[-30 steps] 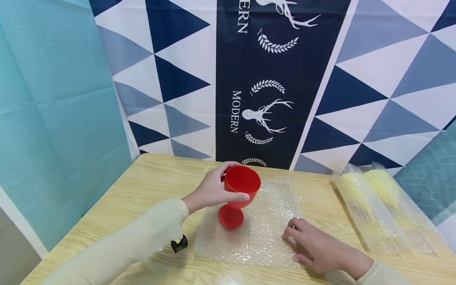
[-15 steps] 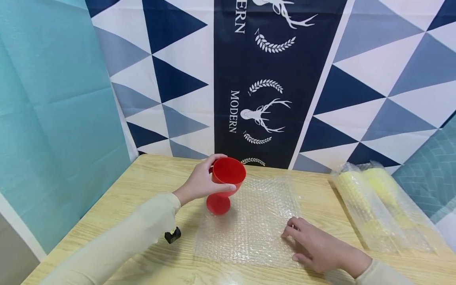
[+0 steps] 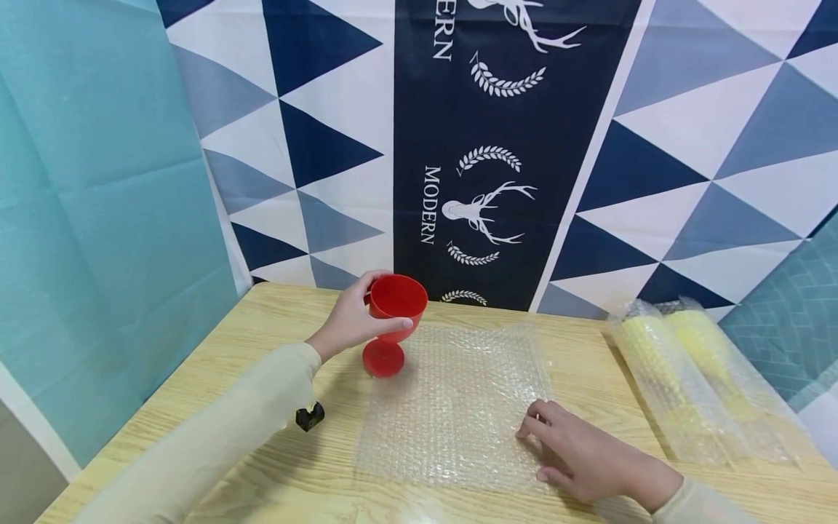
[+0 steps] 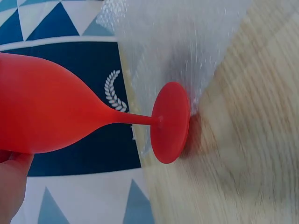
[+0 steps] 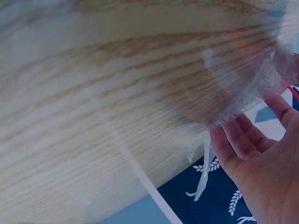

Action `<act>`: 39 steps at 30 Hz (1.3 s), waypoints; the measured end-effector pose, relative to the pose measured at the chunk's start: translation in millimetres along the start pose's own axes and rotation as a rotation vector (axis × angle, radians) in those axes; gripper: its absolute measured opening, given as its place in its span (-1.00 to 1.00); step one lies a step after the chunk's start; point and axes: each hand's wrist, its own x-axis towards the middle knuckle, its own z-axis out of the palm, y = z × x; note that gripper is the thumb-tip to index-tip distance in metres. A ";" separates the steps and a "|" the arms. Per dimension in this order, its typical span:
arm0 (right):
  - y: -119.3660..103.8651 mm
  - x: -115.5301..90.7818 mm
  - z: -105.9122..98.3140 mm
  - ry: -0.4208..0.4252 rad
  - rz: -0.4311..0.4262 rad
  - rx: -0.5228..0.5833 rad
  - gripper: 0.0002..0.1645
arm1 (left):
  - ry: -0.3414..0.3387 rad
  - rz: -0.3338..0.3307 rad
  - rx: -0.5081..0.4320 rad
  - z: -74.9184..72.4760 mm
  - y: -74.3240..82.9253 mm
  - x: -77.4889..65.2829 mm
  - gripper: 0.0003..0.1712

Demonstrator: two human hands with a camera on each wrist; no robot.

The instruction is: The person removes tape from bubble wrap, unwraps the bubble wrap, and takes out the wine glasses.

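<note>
A red goblet (image 3: 398, 300) is upright at the upper left corner of a bubble wrap sheet (image 3: 458, 415). My left hand (image 3: 345, 322) grips its bowl, thumb on the near side and fingers round the back. In the left wrist view, the goblet's round foot (image 4: 170, 122) appears close over the wood at the sheet's edge. At the right edge of the sheet rests my right hand (image 3: 583, 451), fingers bent and fingertips on the plastic. The right wrist view has those fingertips touching the edge of the wrap (image 5: 252, 100).
Two yellow cylinders in bubble wrap (image 3: 661, 378) lie side by side on the right of the wooden table (image 3: 262, 320). Patterned cloth (image 3: 327, 145) hangs behind the table, and teal cloth (image 3: 105, 218) on the left. A small black object (image 3: 309, 416) shows below my left forearm.
My left hand has carried the goblet left and back, from over the sheet to its upper left corner. The right hand and the sheet stay put.
</note>
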 end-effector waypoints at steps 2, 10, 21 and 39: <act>0.1 -0.3 -0.1 0.000 0.001 0.003 -0.55 | 0.010 -0.004 -0.005 -2.0 -2.7 3.4 -0.01; 0.2 -1.3 0.7 0.010 0.001 0.003 -0.53 | 0.048 -0.022 -0.036 -7.3 -13.1 14.6 -0.03; -1.0 -1.6 1.5 0.012 -0.002 0.015 -0.52 | 0.078 -0.071 -0.055 -13.1 -21.7 24.2 -0.04; -0.1 -3.0 3.2 0.036 -0.008 -0.013 -0.50 | 0.183 -0.133 -0.043 -31.1 -46.6 50.3 -0.01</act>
